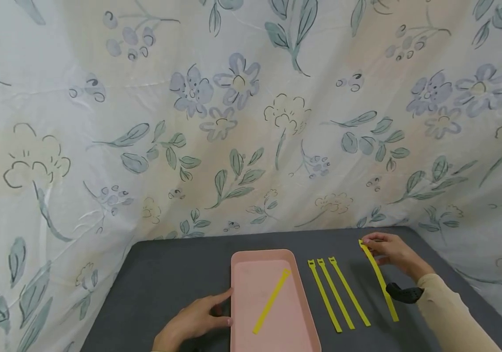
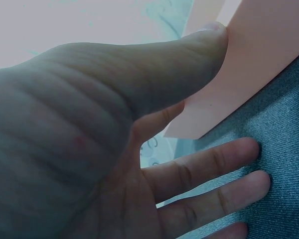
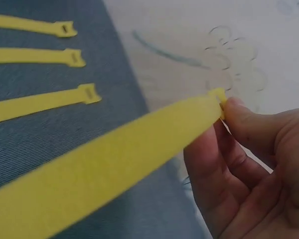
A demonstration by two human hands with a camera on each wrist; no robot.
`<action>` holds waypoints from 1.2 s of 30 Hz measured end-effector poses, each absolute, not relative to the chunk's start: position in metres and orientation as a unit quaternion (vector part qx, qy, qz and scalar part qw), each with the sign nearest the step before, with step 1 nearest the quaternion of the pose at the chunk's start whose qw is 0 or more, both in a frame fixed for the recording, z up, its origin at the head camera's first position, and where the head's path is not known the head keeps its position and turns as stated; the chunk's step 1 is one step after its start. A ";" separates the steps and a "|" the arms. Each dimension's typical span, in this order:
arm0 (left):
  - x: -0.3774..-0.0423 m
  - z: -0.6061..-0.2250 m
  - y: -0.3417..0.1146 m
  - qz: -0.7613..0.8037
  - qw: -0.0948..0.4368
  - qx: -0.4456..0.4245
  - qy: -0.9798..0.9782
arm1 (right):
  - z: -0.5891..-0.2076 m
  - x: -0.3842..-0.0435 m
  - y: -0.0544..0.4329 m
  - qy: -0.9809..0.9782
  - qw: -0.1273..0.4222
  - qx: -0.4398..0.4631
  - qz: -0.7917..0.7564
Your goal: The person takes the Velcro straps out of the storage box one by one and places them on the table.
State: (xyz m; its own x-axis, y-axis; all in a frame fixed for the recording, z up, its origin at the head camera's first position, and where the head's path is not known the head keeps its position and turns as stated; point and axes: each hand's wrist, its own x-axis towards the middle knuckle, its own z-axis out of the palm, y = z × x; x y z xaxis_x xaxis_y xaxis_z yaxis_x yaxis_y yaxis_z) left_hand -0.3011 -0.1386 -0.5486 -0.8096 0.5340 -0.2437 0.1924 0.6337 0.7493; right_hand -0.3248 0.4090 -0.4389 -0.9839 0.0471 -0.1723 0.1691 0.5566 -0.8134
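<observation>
My right hand (image 1: 394, 252) pinches a yellow hook-and-loop cable tie (image 1: 379, 278) by its slotted head, and the strap hangs down toward me above the dark table. The right wrist view shows thumb and fingers on the head of this tie (image 3: 114, 154). At the left edge of a pink tray (image 1: 263, 257), my left hand (image 1: 198, 318) touches the side with thumb and a finger, the other fingers spread in the left wrist view. One yellow cable tie (image 1: 271, 301) lies slantwise in the tray. Right of it, three more cable ties (image 1: 331, 299) lie side by side, slotted heads away from me.
The dark grey table (image 1: 180, 269) has its far edge against a hanging floral cloth (image 1: 251, 146), which also runs along both sides. A black band (image 1: 404, 293) sits on the right wrist.
</observation>
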 end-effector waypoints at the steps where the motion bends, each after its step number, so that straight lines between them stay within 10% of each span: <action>1: -0.303 -0.553 -0.140 0.374 0.229 0.205 0.875 | -0.444 -0.326 0.410 0.879 0.068 0.062 -0.468; 36: -0.279 -0.508 -0.130 0.364 0.231 0.191 0.882 | -0.521 -0.362 0.390 0.897 0.028 0.129 -0.422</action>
State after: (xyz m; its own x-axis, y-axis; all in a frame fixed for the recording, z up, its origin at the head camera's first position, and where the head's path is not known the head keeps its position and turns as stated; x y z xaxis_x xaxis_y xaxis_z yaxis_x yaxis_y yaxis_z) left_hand -0.2792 -0.1297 -0.5075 -0.8201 0.5049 -0.2691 0.1677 0.6618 0.7306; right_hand -0.3620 0.3899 -0.5213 -0.9654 0.2072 -0.1584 0.2542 0.6115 -0.7493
